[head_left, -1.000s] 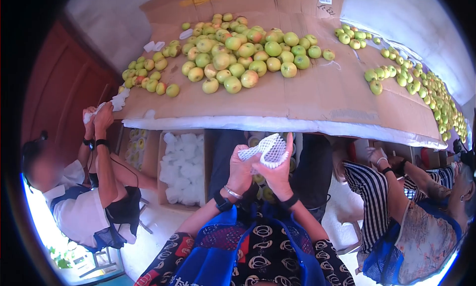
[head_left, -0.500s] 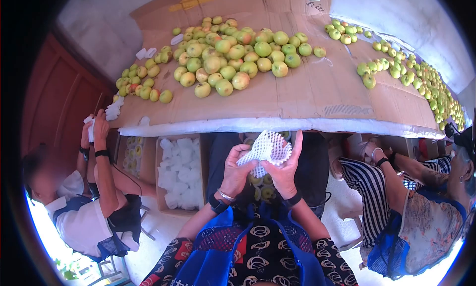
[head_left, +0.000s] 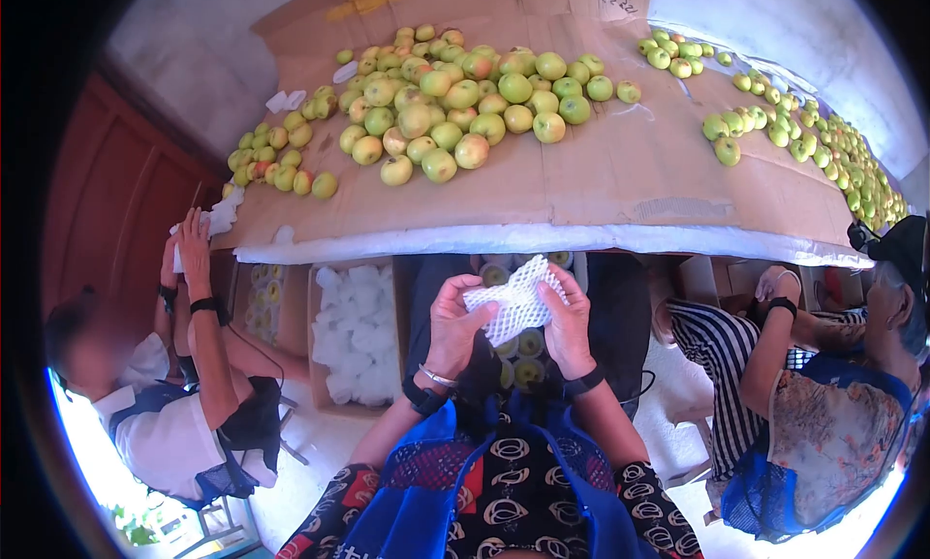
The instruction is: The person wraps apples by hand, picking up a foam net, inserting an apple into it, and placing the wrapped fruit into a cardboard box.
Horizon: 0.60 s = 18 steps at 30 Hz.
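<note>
A white foam fruit net is stretched between my two hands, just below the table's front edge. My left hand pinches its left end, thumb on top. The right end is gripped by my right hand, with the thumb pressed against the mesh. I cannot see an apple inside the net. Beneath my hands, apples sit in a box between my legs, partly hidden by the net and fingers.
A big heap of green apples covers the cardboard-topped table; more apples spread along the right. A box of white foam nets stands at my left. One person sits left, another right.
The net's round opening has flattened and the net is now pulled out between my hands. My right fingers have folded down onto it. The right-hand person's arm has shifted.
</note>
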Available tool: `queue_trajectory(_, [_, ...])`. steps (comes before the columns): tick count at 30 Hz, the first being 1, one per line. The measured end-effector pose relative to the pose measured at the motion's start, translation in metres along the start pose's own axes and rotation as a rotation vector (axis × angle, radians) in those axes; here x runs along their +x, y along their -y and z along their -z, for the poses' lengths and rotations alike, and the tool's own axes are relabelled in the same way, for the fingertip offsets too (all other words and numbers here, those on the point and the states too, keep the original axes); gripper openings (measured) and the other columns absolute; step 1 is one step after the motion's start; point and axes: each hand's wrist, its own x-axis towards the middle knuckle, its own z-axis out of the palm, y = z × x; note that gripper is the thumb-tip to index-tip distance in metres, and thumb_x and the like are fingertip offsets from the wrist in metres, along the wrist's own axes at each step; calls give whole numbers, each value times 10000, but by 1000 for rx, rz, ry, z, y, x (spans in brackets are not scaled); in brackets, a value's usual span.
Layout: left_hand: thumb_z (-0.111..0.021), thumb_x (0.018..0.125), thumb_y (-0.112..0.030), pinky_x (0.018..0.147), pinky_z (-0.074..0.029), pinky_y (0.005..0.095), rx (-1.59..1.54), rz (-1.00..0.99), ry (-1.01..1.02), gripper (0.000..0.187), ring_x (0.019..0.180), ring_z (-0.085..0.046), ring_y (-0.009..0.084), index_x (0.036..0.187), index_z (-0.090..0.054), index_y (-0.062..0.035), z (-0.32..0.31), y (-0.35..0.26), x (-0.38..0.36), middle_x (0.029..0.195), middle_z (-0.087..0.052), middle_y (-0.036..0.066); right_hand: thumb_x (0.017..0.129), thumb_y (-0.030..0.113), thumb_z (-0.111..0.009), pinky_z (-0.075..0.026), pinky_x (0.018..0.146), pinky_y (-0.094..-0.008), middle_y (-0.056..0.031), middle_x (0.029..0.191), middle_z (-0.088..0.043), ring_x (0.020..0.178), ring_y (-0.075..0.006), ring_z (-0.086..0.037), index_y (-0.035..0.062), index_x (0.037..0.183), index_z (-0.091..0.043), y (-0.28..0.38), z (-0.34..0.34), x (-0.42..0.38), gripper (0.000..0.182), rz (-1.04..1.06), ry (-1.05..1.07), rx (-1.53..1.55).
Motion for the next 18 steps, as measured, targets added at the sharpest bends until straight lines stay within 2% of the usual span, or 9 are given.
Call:
queue_trajectory(3, [-603, 820, -71, 823, -462, 295, -166, 153, 144, 524, 1004, -553, 161, 1279, -352, -94, -4, -19, -3, 1148, -543, 90, 860, 148, -569, -471, 845, -303, -112, 1102, -591, 956, -176, -592, -31, 1191, -489, 5, 1, 7, 384, -151, 95, 179])
queue_trajectory(6, [-626, 788, -71, 932, -397, 336, -90, 106, 69, 615, 1143, -475, 194, 1319, -316, -83, -1, -27, 5, 1273, -463, 114, 902, 228, -482, -456, 874, -331, -126, 1087, -605, 997, -233, -581, -47, 1168, -502, 12, 11, 5, 383, -335, 216, 383])
queue_trajectory(7, [-695, 708, -108, 1034, -290, 390, 329, -6, 139, 786, 1271, -344, 250, 1361, -261, -60, -5, -34, 5, 1368, -357, 141, 898, 222, -487, -469, 845, -324, -118, 1086, -606, 978, -224, -587, -40, 1177, -499, 6, 15, 7, 382, -420, 260, 501])
queue_trajectory(8, [-695, 708, -108, 1034, -290, 390, 329, -12, 143, 786, 1271, -344, 250, 1361, -261, -60, -10, -38, 8, 1368, -357, 141, 894, 215, -492, -483, 816, -317, -111, 1085, -608, 959, -215, -592, -34, 1185, -495, 0, 18, 10, 383, -506, 309, 621])
queue_trajectory(10, [-749, 614, -133, 1072, -214, 433, 957, -270, 314, 939, 1331, -231, 307, 1383, -220, -31, -22, -44, 10, 1402, -298, 156, 901, 207, -482, -502, 749, -303, -96, 1074, -613, 925, -190, -599, 8, 1200, -503, -11, 18, 9, 359, -592, 411, 797])
queue_trajectory(12, [-779, 542, -166, 1075, -165, 490, 1124, -354, 311, 1030, 1339, -196, 348, 1382, -202, -18, -33, -43, 14, 1373, -334, 175, 919, 231, -451, -511, 644, -258, -100, 1037, -596, 811, -181, -604, 66, 1191, -501, -28, 14, 1, 323, -637, 267, 769])
queue_trajectory(13, [-779, 526, -180, 1074, -144, 507, 1215, -314, 336, 1046, 1340, -191, 350, 1378, -196, -13, -36, -42, 17, 1352, -356, 179, 914, 178, -458, -498, 765, -294, -86, 1096, -587, 916, -195, -591, 84, 1260, -465, -23, 0, -5, 358, -591, 313, 601])
queue_trajectory(14, [-778, 511, -193, 1073, -123, 525, 1306, -273, 361, 1061, 1340, -186, 353, 1375, -191, -8, -39, -41, 18, 1331, -378, 183, 906, 162, -477, -462, 869, -322, -83, 1158, -552, 993, -215, -564, 69, 1285, -433, -20, -16, -17, 393, -525, 115, 427])
queue_trajectory(18, [-770, 467, -220, 1034, -181, 513, 1293, -301, 342, 1081, 1252, -315, 341, 1356, -201, 14, -39, -37, 13, 1199, -462, 152, 902, 165, -488, -446, 894, -329, -81, 1183, -540, 1020, -214, -551, 66, 1289, -429, -51, 3, -17, 404, -286, 295, -62])
